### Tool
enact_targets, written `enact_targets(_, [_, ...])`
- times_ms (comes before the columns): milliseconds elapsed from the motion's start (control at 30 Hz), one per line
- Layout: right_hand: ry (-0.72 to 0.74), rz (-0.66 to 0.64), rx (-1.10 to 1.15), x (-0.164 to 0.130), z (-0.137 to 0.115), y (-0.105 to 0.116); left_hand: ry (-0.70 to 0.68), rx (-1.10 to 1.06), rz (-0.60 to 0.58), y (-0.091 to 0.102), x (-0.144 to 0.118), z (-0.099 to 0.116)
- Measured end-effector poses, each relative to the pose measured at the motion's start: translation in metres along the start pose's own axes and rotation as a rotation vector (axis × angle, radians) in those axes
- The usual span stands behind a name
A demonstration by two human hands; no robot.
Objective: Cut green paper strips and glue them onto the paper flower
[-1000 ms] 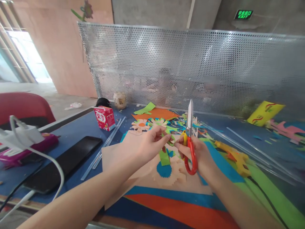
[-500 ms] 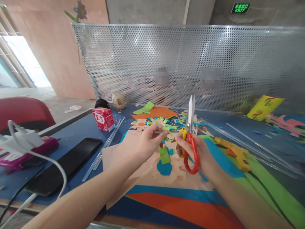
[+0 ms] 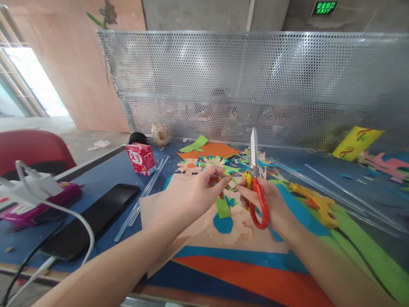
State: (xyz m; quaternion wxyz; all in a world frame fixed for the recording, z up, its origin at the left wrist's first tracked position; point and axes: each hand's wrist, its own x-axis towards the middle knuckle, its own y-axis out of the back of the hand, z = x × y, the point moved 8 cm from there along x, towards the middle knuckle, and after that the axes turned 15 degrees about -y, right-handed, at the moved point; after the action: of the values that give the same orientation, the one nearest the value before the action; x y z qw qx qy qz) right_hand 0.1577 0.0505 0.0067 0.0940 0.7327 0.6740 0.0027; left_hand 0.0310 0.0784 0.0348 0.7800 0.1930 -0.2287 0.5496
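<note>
Green strip (image 3: 233,184) near the middle of the frame, above the desk (image 3: 111,169).
The left hand (image 3: 207,185) pinches it; the right hand (image 3: 277,202) grips upright scissors (image 3: 254,171), fingertips seemingly on the strip too. Probably finger work, not cutting; next calls for a steady pinch, blades kept clear.

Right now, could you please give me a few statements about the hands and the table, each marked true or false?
1. The right hand holds the scissors. True.
2. The scissors' blades point toward the person's body. False: they point away from it.
3. The black phone lies left of the left hand. True.
4. The red carton stands on top of the black phone. False: it stands on the blue table.
5. The left hand's fingers hold a green strip. True.
</note>
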Motion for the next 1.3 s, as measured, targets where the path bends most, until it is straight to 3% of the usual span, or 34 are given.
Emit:
enact_targets(200, [0.020,0.043,-0.067,-0.003,-0.004,0.004,0.028,-0.043,-0.021,-0.004,-0.001,0.005])
enact_targets(367, [0.110,0.040,-0.152,-0.004,-0.011,0.008,0.173,-0.150,-0.093,-0.001,-0.003,-0.003])
enact_targets(467, [0.142,-0.025,-0.210,-0.004,-0.011,0.002,0.274,-0.149,-0.254,-0.002,-0.003,-0.010])
enact_targets(567, [0.150,-0.087,-0.281,-0.006,-0.008,-0.005,0.203,0.007,-0.486,-0.003,-0.001,-0.007])
enact_targets(633, [0.140,-0.106,-0.324,-0.007,-0.005,-0.008,0.123,0.129,-0.574,-0.001,0.000,-0.005])
enact_targets(767, [0.101,-0.116,-0.390,-0.008,0.000,-0.010,0.090,0.219,-0.631,0.002,-0.001,-0.007])
enact_targets(1000, [0.089,-0.206,-0.380,-0.005,0.007,-0.014,0.146,0.222,-0.740,-0.003,-0.009,-0.007])
enact_targets(1300, [0.057,-0.244,-0.308,-0.010,0.001,-0.015,0.249,0.162,-0.760,-0.004,-0.012,-0.007])
